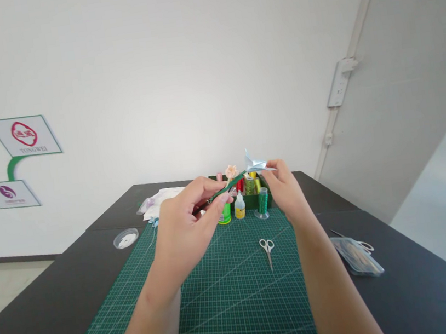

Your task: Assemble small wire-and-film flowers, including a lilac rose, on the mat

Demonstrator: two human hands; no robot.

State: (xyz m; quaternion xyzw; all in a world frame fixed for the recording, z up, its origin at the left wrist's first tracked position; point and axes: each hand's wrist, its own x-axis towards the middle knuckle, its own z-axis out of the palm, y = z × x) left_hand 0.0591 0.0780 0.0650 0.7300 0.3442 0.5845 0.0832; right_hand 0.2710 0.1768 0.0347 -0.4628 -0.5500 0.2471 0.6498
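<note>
My left hand (189, 221) is closed on a thin stem wrapped in green (233, 180), pinched between thumb and fingers. A small peach-coloured flower (231, 172) stands up beside that stem, just above my fingertips. At the stem's right end sits a pale blue, shiny flower (255, 163) with pointed petals. My right hand (286, 188) pinches the blue flower's right side with thumb and forefinger. A dark rod shows within my left palm; I cannot make out what it is. Both hands are raised over the green cutting mat (243, 308).
Small white-handled scissors (267, 246) lie on the mat. Behind stand a glue bottle (239, 206), a green thread spool (263, 200) and a box of spools. To the left is a round clear dish (125, 238); on the right, a plastic case (357, 256).
</note>
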